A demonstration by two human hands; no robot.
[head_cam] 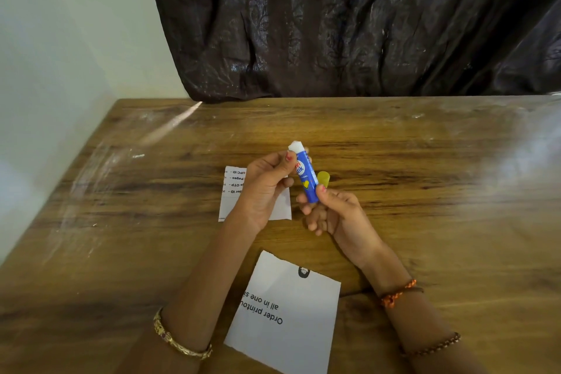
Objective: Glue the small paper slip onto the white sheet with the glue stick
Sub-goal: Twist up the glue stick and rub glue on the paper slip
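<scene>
Both forearms are bare, no sleeves showing. The left wrist has a gold bangle (181, 340) with a chunky ornate bit and what looks like a dark reddish stone. The right arm wears an orange braided thread (397, 293) at the wrist, plus a thinner dark beaded bracelet (434, 346) further up the forearm. Nails on the left hand (267, 188) and right hand (334, 211) look painted pinkish-red

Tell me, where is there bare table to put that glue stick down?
Bare wood lies right of the yellow cap, along the dark curtain, and left of the small paper slip. It is crowded mid-table, where both hands hold the glue stick, and near the white sheet.
</scene>
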